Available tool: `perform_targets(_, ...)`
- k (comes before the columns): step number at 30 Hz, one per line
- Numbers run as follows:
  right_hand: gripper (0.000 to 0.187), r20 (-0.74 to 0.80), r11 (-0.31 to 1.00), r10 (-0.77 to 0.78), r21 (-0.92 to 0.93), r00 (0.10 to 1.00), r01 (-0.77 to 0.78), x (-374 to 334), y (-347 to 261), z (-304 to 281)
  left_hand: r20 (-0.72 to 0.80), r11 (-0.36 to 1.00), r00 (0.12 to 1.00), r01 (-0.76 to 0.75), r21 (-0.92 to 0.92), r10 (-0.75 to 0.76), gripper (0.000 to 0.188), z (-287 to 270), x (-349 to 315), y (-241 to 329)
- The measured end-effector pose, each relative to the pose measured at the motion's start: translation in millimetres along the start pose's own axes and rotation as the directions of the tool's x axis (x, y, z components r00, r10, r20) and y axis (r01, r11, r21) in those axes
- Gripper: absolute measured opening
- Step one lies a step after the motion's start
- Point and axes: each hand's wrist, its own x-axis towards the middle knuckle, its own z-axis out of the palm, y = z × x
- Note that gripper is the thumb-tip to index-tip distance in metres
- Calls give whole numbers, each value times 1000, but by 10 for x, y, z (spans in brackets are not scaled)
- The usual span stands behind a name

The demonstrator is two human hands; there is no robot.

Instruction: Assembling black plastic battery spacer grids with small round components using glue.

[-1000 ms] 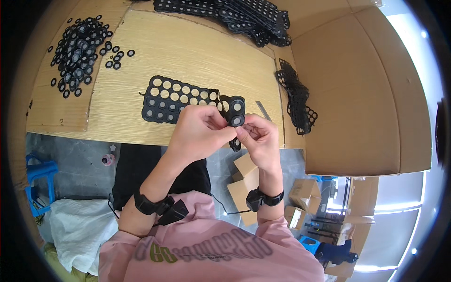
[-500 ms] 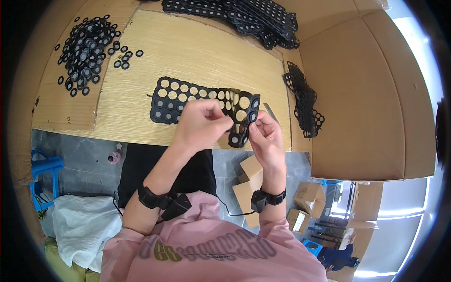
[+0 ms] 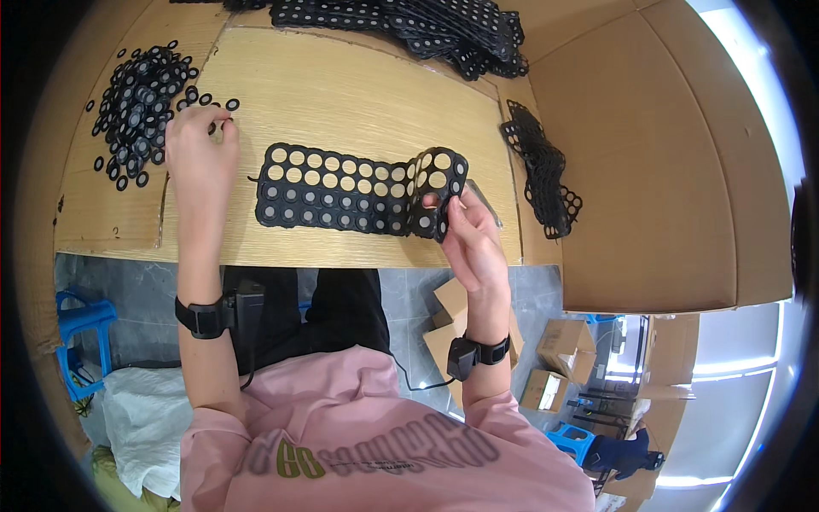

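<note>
A black perforated sheet (image 3: 341, 192) with rows of round holes lies on the table, its right end bent up. Its upper two rows are see-through holes; the nearer rows hold grey-centred discs. My right hand (image 3: 478, 243) grips the sheet's raised right end between thumb and fingers. At the left, my left hand (image 3: 200, 149) is closed in a pinch beside a heap of small black discs with grey centres (image 3: 136, 111). Dark bits show by its fingertips, but I cannot make out whether a disc is held. A single loose disc (image 3: 233, 104) lies just beyond them.
Black perforated sheets (image 3: 426, 34) are stacked at the table's far edge. More bunched black sheeting (image 3: 542, 171) lies at the right, beside a tall cardboard wall (image 3: 657, 162). A flat grey strip (image 3: 485, 200) lies behind my right hand. Cardboard boxes (image 3: 567, 350) stand on the floor.
My left hand has left the sheet and moved left to the discs. The sheet's right end has been turned and lowered slightly, still in my right hand. The whole view has shifted a little.
</note>
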Motion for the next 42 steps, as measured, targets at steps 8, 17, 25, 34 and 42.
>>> perform_targets(8, 35, -17, 1000, 7, 0, 1000, -7, -53, -5, 171, 555, 590, 817, 374, -716, 157, 25, -177, -579, 754)
perform_targets(17, 35, 35, 970, -108, -217, 994, 113, -96, 22, 260, 708, 440, 646, 568, -696, 285, 22, -128, -728, 999)
perform_targets(25, 24, -147, 901, -71, -434, 987, 0, -107, 21, 326, 670, 521, 693, 481, -705, 267, 22, -162, -799, 1052)
perform_targets(34, 18, -101, 805, -113, -592, 988, 31, -138, -14, 388, 713, 487, 663, 556, -674, 229, 21, -179, -796, 1031)
perform_targets(42, 21, -77, 740, -82, -672, 994, 9, -186, 78, 375, 722, 618, 650, 473, -628, 236, 18, -235, -748, 1028)
